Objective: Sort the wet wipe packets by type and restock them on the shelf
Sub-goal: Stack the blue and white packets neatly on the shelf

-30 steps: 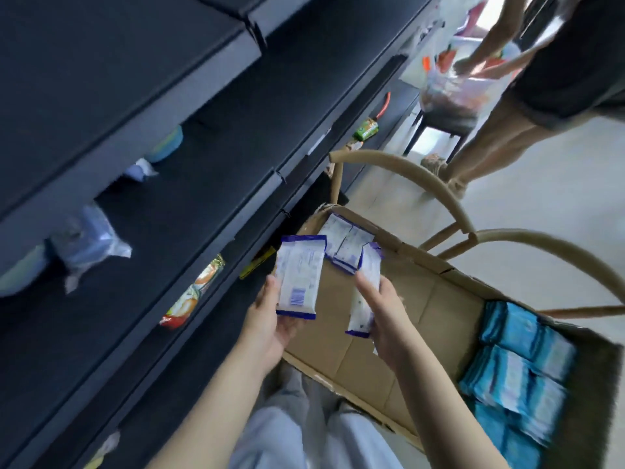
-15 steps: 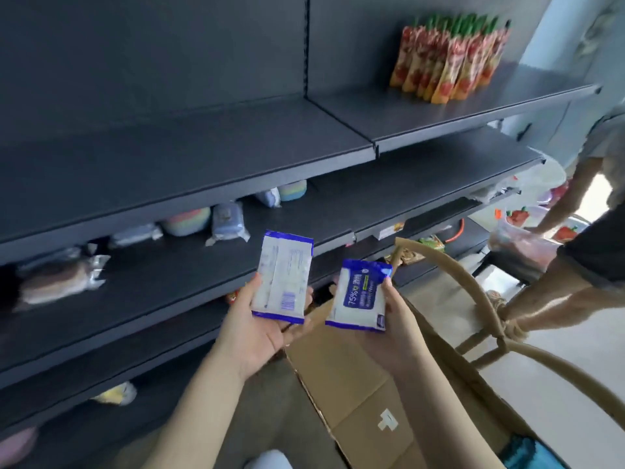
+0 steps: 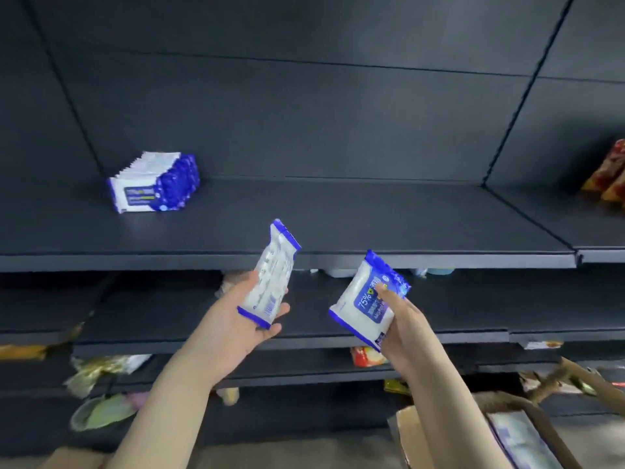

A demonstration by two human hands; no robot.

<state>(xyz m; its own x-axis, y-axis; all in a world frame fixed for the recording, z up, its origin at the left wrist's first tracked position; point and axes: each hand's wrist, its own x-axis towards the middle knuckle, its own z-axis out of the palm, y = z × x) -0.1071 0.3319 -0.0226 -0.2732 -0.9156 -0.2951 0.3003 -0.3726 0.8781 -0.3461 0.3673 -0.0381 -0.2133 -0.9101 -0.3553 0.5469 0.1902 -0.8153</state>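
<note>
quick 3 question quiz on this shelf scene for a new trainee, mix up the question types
1. True or false: the left hand is empty.
2. The row of blue and white packets stands: A) on the upper shelf, towards its left; B) on the floor; C) in a basket.
3. Fill in: the packet marked 75% is held by the ___ hand.

Key
1. False: it grips a barcode-side packet.
2. A.
3. Right: the right hand pinches it.
</note>
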